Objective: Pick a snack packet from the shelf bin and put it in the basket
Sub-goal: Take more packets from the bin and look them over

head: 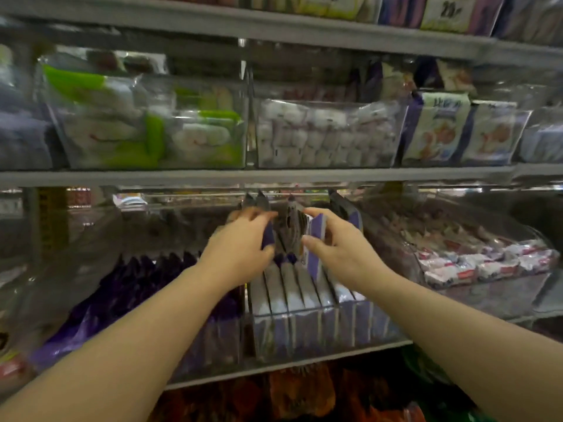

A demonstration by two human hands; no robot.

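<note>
Both hands are reached into the clear shelf bin (335,333) on the middle shelf (286,362). A snack packet (317,239), white with a purple edge, is pinched near its top by the right hand (341,248), thumb on the near face and fingers (315,213) curled over the far edge. It stands upright at the far end of the row of packets (292,290) and is not yet lifted clear of the bin. The neighbouring packets (268,237) are gripped and held back to the left by the left hand (240,245), with the fingers curled over their tops. No basket is seen.

The packet is judged light and thin, a soft film pouch that flexes and crinkles. The glossy film is probably slippery, so a firm pinch is wanted. The contents may be brittle, so the middle should not be squeezed. The top seam or a side edge is best taken, flat between thumb and fingers. The packets are packed tight, so a neighbour may be dragged out with it. A straight upward pull is advised, with the rest held down.
</note>
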